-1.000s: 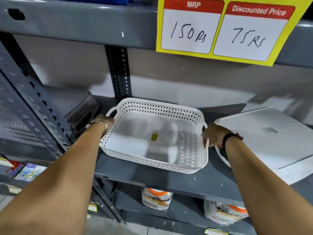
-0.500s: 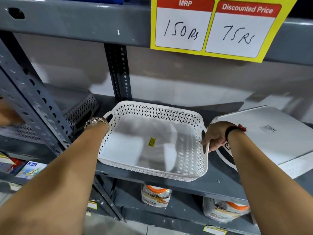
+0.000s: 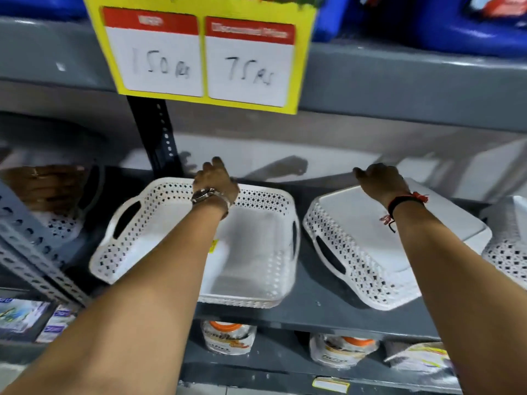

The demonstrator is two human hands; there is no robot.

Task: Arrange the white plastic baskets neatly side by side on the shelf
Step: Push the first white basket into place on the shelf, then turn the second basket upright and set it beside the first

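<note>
- The left hand reaches forward over the far rim of the upright white basket; the arm runs straight from the lower left corner, with a metal watch on the wrist; the fingers curl down past the back edge, close together; whether they grip the rim or only rest on it I cannot tell
- The right hand stretches out over the far end of the overturned white basket; its knuckles face up and its fingers bend loosely, pointing left and away, not clearly closed on anything; a black and red thread band circles the wrist
- The upright basket sits on the grey shelf below the left fingers, its nearer edge overhanging the shelf front; a small yellow sticker lies inside it, too blurred to read
- The overturned basket lies bottom up beneath and nearer than the right fingers, skewed on the shelf and apart from the upright one; a third white basket shows at the right edge
- Above the left fingers hangs a yellow price sign; the handwriting reads "150 Rs" and "75 Rs"; the red headings are smeared by motion
- On the lower shelf stand packets with orange caps; their print cannot be read
</note>
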